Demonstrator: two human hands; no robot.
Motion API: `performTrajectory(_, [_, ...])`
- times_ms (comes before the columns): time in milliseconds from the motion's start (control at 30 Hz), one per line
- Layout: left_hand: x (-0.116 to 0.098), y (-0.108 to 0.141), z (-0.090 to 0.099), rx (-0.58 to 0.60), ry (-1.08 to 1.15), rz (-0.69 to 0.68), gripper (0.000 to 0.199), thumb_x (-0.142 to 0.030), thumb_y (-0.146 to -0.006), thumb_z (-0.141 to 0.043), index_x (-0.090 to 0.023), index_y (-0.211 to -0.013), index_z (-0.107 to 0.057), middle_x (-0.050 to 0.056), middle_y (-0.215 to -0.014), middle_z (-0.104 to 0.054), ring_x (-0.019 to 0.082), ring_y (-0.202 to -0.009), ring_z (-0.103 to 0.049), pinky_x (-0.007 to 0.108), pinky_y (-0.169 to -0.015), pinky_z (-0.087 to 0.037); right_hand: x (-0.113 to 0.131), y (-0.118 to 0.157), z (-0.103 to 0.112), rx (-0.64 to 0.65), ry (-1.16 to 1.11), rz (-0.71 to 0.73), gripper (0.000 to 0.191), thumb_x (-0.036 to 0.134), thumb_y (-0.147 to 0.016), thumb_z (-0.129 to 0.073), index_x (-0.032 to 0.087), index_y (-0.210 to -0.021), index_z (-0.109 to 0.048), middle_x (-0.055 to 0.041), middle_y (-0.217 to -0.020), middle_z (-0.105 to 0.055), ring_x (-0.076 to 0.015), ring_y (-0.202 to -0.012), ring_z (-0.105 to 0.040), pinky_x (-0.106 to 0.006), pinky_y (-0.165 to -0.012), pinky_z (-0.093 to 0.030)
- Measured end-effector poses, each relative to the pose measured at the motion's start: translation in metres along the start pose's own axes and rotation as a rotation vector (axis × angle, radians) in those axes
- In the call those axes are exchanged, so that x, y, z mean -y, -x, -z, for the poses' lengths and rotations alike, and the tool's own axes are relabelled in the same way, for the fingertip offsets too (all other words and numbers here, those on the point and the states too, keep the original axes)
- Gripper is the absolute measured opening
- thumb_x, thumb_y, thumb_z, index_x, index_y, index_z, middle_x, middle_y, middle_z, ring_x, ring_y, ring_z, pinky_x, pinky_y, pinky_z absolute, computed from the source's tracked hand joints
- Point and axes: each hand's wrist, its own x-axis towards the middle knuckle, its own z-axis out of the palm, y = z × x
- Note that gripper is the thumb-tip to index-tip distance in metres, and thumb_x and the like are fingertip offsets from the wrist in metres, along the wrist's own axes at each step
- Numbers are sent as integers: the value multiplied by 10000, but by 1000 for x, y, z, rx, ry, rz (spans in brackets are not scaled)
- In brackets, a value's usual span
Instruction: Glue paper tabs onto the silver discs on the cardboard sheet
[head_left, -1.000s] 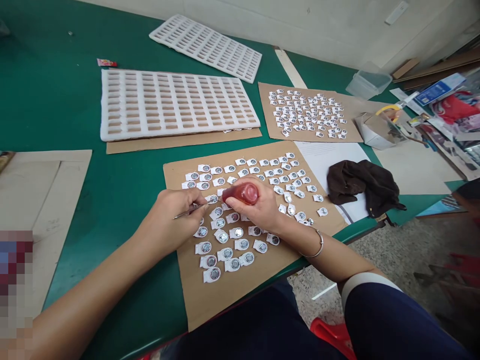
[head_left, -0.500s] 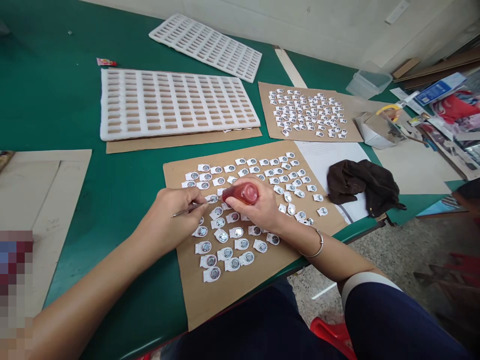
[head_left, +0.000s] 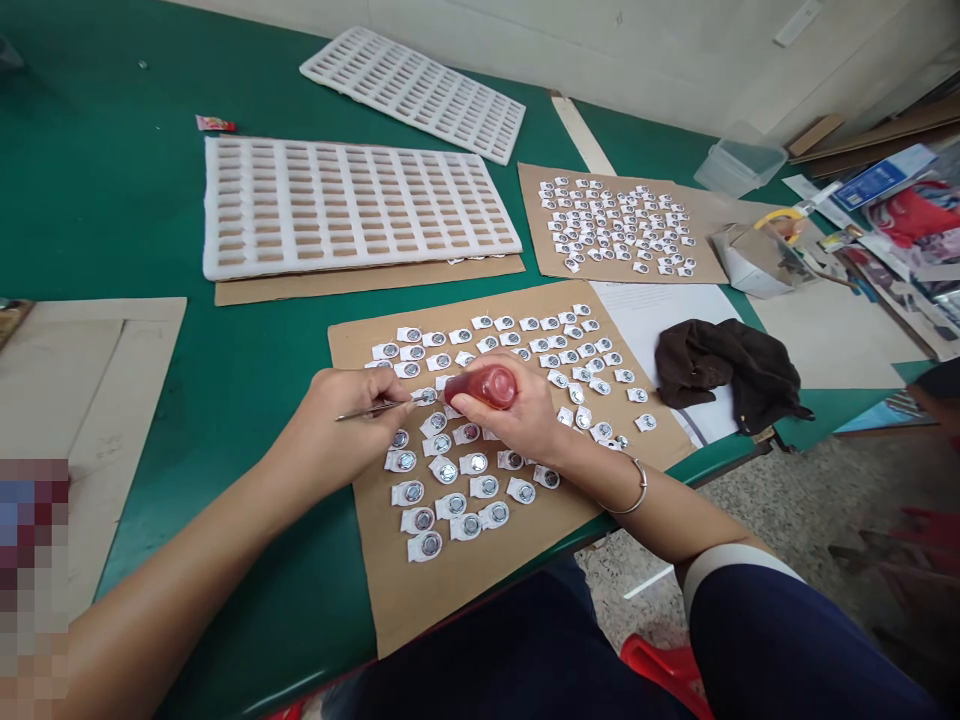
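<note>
Your left hand (head_left: 352, 425) pinches a slender metal tool (head_left: 360, 412) between thumb and fingers, its tip reaching in at a small white piece (head_left: 424, 396) with a round centre. Your right hand (head_left: 525, 410) is wrapped around a red bottle (head_left: 480, 387), tipped so that its base faces up towards you and its narrow end points down beside that same piece. So both grips are taken — neither hand is free.

The piece lies on the near cardboard sheet (head_left: 420, 615), upper left of its middle, with many similar white pieces (head_left: 484, 486) spread loosely around it. The step in hand appears to be close work on this one piece, tool and bottle brought together over it. Whether the tool's tip touches it, or anything is leaving the bottle, you can't tell from here (the parts are too small, and the bottle's tip is hard to make out).

The next move, I'd judge, calls for a steady left pinch and light, measured pressure on the bottle, with the narrow end kept exactly over the spot. Mind your right wrist and its bracelet (head_left: 639, 488) — several pieces lie just beside your forearm, and a low sweep could nudge them. Lift before you shift to a neighbouring piece.
</note>
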Motion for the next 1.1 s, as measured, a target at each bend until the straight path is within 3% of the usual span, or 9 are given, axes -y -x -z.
performTrajectory(1100, [-1, 1, -2, -15, 17, 31, 157, -336, -746, -606, -200, -686, -657, 7, -651, -678, 175, -592, -607, 268, -514, -419, 1, 0, -4, 17, -32, 49, 250, 397, -754, -719, 218, -898, -619, -22, -872, -666, -166, -812, -630, -339, -769, -530])
